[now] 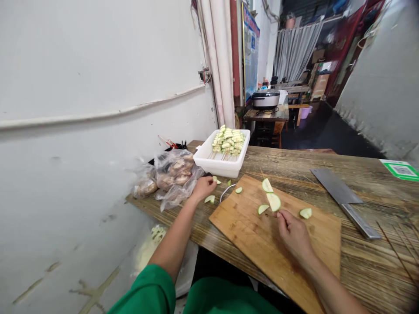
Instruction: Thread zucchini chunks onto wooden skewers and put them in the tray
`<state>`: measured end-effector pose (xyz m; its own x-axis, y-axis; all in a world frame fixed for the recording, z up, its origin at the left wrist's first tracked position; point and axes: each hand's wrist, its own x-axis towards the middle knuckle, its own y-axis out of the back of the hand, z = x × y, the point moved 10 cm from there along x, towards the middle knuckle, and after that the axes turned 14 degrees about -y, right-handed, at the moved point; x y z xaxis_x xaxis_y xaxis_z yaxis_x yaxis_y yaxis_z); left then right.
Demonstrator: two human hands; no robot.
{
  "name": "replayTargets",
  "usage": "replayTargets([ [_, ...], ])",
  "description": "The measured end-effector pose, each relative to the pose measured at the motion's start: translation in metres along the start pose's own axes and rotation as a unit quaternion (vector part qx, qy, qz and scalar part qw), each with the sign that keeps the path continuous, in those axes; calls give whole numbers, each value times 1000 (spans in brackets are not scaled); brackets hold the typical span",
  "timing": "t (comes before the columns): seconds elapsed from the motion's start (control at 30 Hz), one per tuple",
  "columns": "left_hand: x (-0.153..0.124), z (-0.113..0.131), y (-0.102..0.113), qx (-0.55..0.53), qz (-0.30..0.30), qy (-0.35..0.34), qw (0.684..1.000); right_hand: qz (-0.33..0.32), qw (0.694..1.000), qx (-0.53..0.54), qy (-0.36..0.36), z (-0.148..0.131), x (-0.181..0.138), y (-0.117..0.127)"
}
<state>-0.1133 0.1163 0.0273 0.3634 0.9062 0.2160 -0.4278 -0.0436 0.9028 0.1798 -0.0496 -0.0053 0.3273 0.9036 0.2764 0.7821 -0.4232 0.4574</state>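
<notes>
Right hand (292, 231) pinches a thin wooden skewer (262, 173) bearing two pale green-rimmed slices (273, 202) above the tan wooden board (252, 226); left hand (205, 187), grip unclear, meets another slice (216, 180) beyond its left edge. Loaded skewers (228, 141) heap the white plastic tub (219, 168); loose slices (306, 213) remain

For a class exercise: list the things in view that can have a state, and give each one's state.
Right hand, closed on a two-slice skewer
Left hand, at a loose slice; grip unclear
White tray, uncovered, holding loaded skewers
Cleaver, lying flat, unheld
Cutting board, flat, slices on it
Plastic bags, filled
Cooker, apparently closed
</notes>
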Motion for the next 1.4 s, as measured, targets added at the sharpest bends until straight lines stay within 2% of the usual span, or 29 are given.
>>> replayTargets([
  [0.07,-1,28,-19,-191,16,-12,981,-15,1000,4,4,1,-1,-4],
  [0.1,-1,44,-30,-324,29,-7,946,-25,1000,9,10,1,-2,-7],
  [0.17,2,73,-52,-566,65,25,821,-46,998,18,27,-2,-5,-11],
  [0.2,6,85,-61,-644,84,45,759,-54,998,20,35,-4,-6,-12],
  [0.23,11,95,-69,-688,101,63,716,-60,997,21,41,-5,-7,-13],
  [0.3,21,108,-83,-734,131,99,659,-62,997,20,48,-8,-8,-14],
  [0.37,29,110,-93,-759,159,132,618,-59,997,14,49,-10,-10,-14],
  [0.43,33,105,-101,-768,181,158,593,-56,997,0,44,-9,-11,-14],
  [0.6,34,91,-110,-772,189,184,578,-75,996,-52,21,-5,-13,-21],
  [0.8,35,86,-104,-773,214,172,572,-123,990,-74,3,-3,-18,-31],
  [1.07,33,86,-101,-756,212,182,593,-130,990,-56,-6,-2,-19,-33],
  [1.4,32,89,-98,-741,217,161,615,-145,987,-61,-22,1,-19,-35],
])
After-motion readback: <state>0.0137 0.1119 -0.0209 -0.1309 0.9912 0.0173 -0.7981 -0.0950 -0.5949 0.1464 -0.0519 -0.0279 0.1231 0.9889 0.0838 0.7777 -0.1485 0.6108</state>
